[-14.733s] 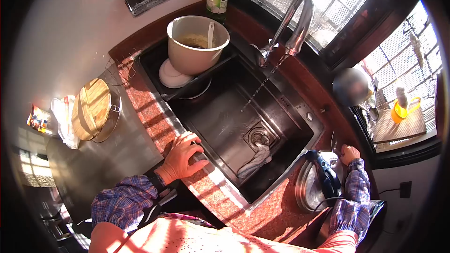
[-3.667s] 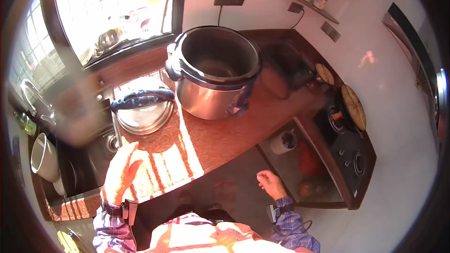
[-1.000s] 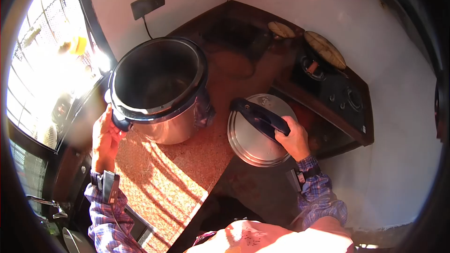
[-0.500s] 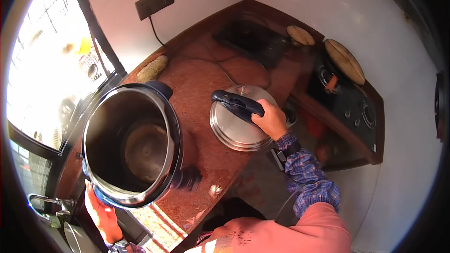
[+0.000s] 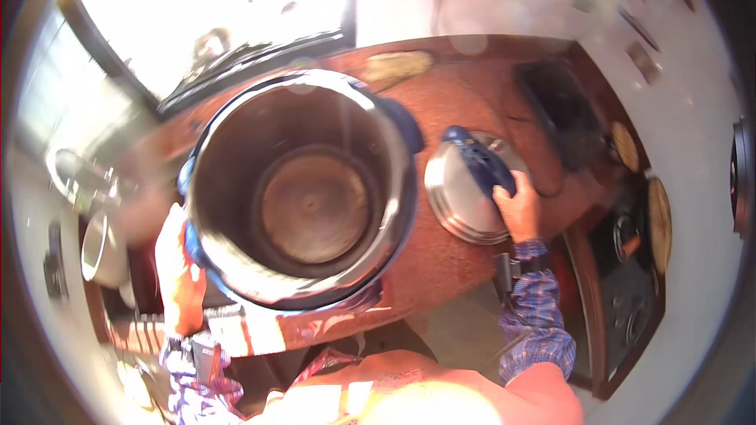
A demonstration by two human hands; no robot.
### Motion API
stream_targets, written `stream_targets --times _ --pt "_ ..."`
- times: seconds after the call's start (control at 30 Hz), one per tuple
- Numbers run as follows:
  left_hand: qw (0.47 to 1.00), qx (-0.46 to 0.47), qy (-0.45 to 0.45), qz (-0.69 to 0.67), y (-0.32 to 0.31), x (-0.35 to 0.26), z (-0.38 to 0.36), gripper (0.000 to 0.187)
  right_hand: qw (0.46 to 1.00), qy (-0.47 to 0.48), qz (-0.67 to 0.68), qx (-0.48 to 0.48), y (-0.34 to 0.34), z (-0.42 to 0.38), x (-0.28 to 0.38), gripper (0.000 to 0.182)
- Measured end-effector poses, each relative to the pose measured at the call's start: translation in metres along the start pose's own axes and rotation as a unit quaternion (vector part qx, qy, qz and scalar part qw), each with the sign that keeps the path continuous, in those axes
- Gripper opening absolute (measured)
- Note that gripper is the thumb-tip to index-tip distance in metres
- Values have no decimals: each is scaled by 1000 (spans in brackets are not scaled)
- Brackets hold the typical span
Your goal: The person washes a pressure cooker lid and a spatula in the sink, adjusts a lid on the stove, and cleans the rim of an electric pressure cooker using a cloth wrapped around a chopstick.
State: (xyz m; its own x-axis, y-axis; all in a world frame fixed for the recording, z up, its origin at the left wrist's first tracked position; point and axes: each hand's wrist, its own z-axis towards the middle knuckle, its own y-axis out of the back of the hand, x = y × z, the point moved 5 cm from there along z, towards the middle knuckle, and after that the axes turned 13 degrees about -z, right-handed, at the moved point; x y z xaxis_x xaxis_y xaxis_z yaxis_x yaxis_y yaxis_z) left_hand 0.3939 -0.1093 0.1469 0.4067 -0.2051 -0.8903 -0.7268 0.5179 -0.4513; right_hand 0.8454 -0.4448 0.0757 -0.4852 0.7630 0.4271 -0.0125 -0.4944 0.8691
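Note:
A large, deep pot [image 5: 276, 130] with a shiny rim and blue side handles stands at the centre left, its open mouth facing me, its inside dark and empty. My left hand [image 5: 179, 267] grips the pot's left side handle. To the right, a round metal lid [image 5: 461, 193] with a long dark blue handle [image 5: 480, 161] lies on the red counter [image 5: 417, 267]. My right hand [image 5: 518, 206] is closed on the near end of the lid's handle. The pot and lid are apart.
A brown, rough-looking item [image 5: 398, 68] lies behind the pot, by the window. A black flat appliance [image 5: 559, 106] is at the back right. Further right are a gas hob [image 5: 618, 271] and round woven covers [image 5: 660, 224]. At the left are a faucet [image 5: 83, 177] and white bowl [image 5: 105, 250].
The view has swung left, so the pot, lid and counter sit further right in it. The pot also appears larger. Both hands keep their holds on the pot handle and lid handle.

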Motion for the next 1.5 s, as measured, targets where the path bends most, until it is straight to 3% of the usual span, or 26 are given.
stream_targets --times 0.03,0.07,0.13,0.17,0.2,0.23,0.27,0.33,0.37,0.4,0.43,0.5,0.6,0.7,0.73,0.9,0.93,0.97,1.0,1.03,1.07,1.1,1.2,1.23,1.37,1.5 --pt "1000 -1 1 -4 -3 -2 3 46 999 45 -12 3 0 4 1 36" --pt "1000 0 -3 -11 1 -5 4 45 976 146 -118 -107 16 2 25 37" --pt "1000 6 -9 -22 4 -3 5 42 947 227 -117 -196 42 6 74 35" --pt "999 8 -12 -29 6 1 6 41 974 203 20 -101 36 15 83 31" --pt "997 -61 -43 -35 5 4 3 34 973 170 155 -2 29 20 94 28" --pt "999 -46 -22 -15 -18 -1 6 32 938 104 291 156 20 21 116 33" --pt "999 -35 -6 6 -32 -13 10 31 933 121 296 165 20 22 138 33" --pt "994 10 90 -67 -15 -8 13 31 830 54 472 291 6 18 178 45" --pt "993 -109 42 26 -14 -2 10 33 830 72 470 292 6 16 194 47" --pt "988 -153 -2 13 -13 3 10 32 829 89 468 293 6 15 209 50" --pt "993 -111 -8 34 -15 -2 9 31 874 132 387 264 18 14 221 47" --pt "995 -98 -10 30 -14 -4 10 29 880 118 388 247 11 22 227 38" --pt "995 -104 -12 6 -4 -2 3 29 794 15 515 322 11 13 228 31" --pt "991 -105 -55 -69 19 10 3 34 793 60 507 332 25 6 249 32" --pt "968 -109 75 -216 19 2 -2 34 818 48 490 296 35 -2 267 33" --pt "924 -235 61 -294 68 5 -19 38 827 115 450 318 61 -36 340 42" --pt "936 -129 52 -323 88 14 -22 36 847 158 412 296 61 -33 341 44" --pt "923 -90 42 -372 101 26 -26 36 866 198 373 269 61 -29 341 47" --pt "904 -48 31 -423 104 23 -28 36 837 141 404 340 63 -33 361 49" --pt "892 -130 72 -428 108 21 -30 36 867 172 372 284 66 -38 372 49" --pt "888 -124 67 -437 117 29 -30 35 894 198 334 224 69 -43 383 50" --pt "869 -114 61 -477 128 46 -29 34 873 185 345 290 73 -64 419 50" --pt "836 -107 67 -534 150 70 -34 36 857 181 346 335 63 -97 473 48" --pt "830 -148 96 -529 156 78 -39 37 850 186 327 369 61 -101 482 48" --pt "780 -299 159 -526 168 95 -50 37 882 228 239 337 49 -107 511 49" --pt "760 -319 142 -548 172 104 -56 31 875 203 231 374 35 -130 548 48"
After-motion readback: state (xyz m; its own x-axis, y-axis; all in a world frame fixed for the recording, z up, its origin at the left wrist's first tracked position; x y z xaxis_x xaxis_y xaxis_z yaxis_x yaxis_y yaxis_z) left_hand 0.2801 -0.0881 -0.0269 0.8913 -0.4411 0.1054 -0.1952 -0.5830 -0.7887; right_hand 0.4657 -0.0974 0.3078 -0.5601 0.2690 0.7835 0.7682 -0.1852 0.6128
